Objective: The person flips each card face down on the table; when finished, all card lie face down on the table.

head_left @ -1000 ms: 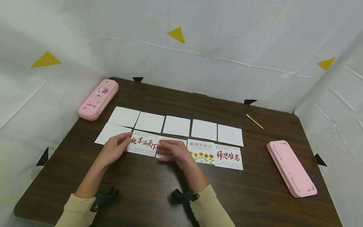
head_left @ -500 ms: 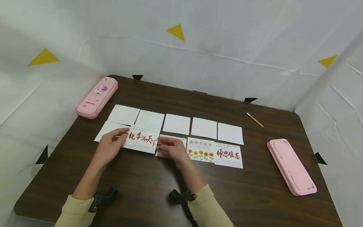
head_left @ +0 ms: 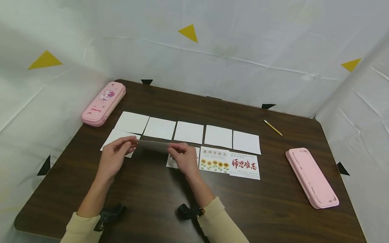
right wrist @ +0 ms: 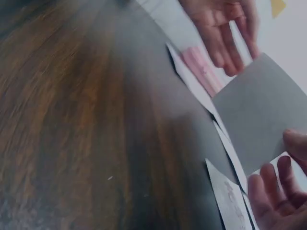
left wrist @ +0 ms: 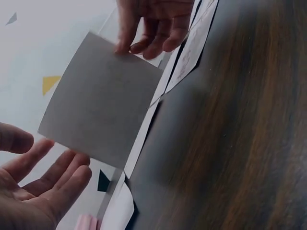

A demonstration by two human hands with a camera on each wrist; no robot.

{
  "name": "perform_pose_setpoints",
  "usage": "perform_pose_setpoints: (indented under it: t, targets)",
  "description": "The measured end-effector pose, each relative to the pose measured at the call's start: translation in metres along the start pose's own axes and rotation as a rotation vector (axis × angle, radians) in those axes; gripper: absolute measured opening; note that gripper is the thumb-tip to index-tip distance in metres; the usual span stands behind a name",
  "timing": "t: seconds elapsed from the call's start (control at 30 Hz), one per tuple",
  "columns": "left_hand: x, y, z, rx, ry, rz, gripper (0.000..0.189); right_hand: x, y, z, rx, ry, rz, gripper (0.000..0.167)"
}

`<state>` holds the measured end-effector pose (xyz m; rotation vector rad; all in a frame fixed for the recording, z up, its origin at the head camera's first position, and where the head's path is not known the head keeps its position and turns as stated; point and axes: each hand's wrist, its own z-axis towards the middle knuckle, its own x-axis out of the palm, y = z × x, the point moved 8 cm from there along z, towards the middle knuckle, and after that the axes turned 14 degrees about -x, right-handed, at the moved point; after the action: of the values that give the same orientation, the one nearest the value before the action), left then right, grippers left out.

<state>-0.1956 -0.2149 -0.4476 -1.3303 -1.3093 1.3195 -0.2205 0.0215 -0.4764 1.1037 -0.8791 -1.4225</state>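
Observation:
A thin card point(head_left: 153, 143) is raised off the table, seen nearly edge-on in the head view. Its plain grey-looking back point(left wrist: 100, 103) faces the wrist cameras. My right hand point(head_left: 186, 158) pinches the card's right edge, thumb on the near face and fingers behind. At the opposite edge, my left hand point(head_left: 115, 153) touches the card with its fingertips; its thumb point(left wrist: 17, 139) stands apart from it. Under the right hand lies a card with red writing point(head_left: 173, 163), partly covered. A blank white card point(head_left: 117, 135) lies beside the left hand.
A row of blank white cards point(head_left: 189, 132) lies behind. To the right are a sunflower card point(head_left: 214, 160) and a red-lettered card point(head_left: 244, 166). Pink pencil cases stand at left point(head_left: 104, 104) and right point(head_left: 312, 178). A yellow pencil point(head_left: 273, 127) lies at the back right.
The card with red writing, flat on the table a second ago, has been lifted and tilted so its printed face no longer shows. The right hand has closed on its edge.

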Motion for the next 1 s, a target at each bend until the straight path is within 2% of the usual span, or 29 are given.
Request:
perform_pose_setpoints:
  t: [0.1,0.2,0.33,0.57,0.83,1.0]
  targets:
    - [0.001,-0.002,-0.002,0.017,-0.024,0.021,0.028,-0.002,0.010,0.001,-0.111,-0.033,-0.132,0.011]
    - [0.004,-0.003,-0.005,0.007,-0.029,0.067,0.031,-0.003,0.012,0.000,-0.132,-0.064,-0.185,0.010]
    - [0.009,-0.004,-0.008,-0.031,-0.025,0.184,0.039,-0.004,0.008,-0.002,-0.060,-0.090,-0.194,0.011]
    - [0.013,0.001,-0.003,-0.088,-0.001,0.366,0.051,0.005,-0.006,-0.011,0.122,-0.054,0.019,0.022]
    - [0.018,0.007,0.001,-0.188,0.111,0.490,0.068,0.010,-0.010,-0.021,0.193,0.020,0.001,0.030]
    - [0.021,0.007,0.001,-0.179,0.151,0.525,0.069,0.012,-0.009,-0.023,0.212,0.042,0.028,0.029]
